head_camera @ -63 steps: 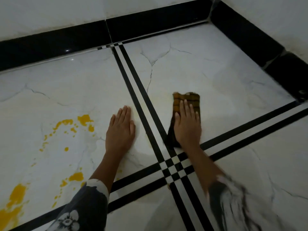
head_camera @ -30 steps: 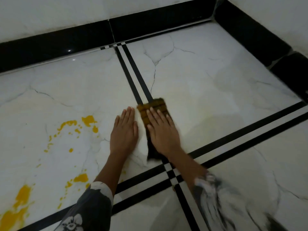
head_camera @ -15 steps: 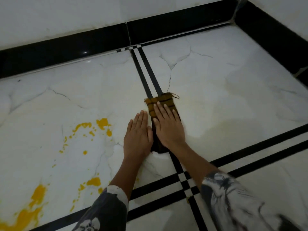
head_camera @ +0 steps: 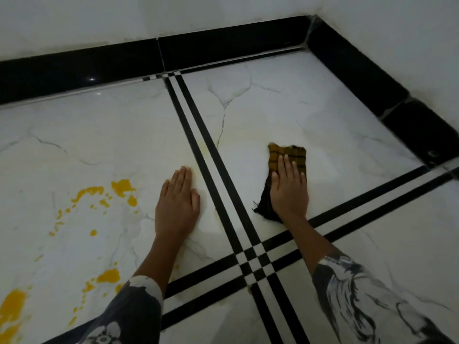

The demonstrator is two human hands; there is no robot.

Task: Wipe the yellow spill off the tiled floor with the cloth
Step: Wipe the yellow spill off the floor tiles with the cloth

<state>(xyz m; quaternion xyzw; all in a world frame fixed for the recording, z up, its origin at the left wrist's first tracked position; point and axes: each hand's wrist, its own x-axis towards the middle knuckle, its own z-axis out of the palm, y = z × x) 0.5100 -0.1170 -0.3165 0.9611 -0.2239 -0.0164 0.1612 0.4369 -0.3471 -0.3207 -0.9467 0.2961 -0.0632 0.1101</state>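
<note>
A folded brown-and-yellow checked cloth [head_camera: 287, 155] lies on the white marble floor tile [head_camera: 310, 125], to the right of the double black stripe. My right hand [head_camera: 289, 189] presses flat on the cloth with straight fingers. My left hand [head_camera: 177, 202] rests flat on the tile left of the stripe and holds nothing. The yellow spill [head_camera: 123, 186] spreads in blots and drops over the left tile, from beside my left hand down to a large patch [head_camera: 12, 311] at the bottom left. A faint yellowish smear [head_camera: 203, 147] shows near the stripe above my left hand.
Black double stripes [head_camera: 216, 194] cross the floor and meet in a checkered crossing [head_camera: 255, 264] between my forearms. A glossy black skirting [head_camera: 223, 48] runs along the white walls at the back and right, forming a corner [head_camera: 310, 33] at the upper right.
My right hand has slid the cloth to the right, from beside my left hand and over the stripe onto the right tile. My left hand stays planted in place.
</note>
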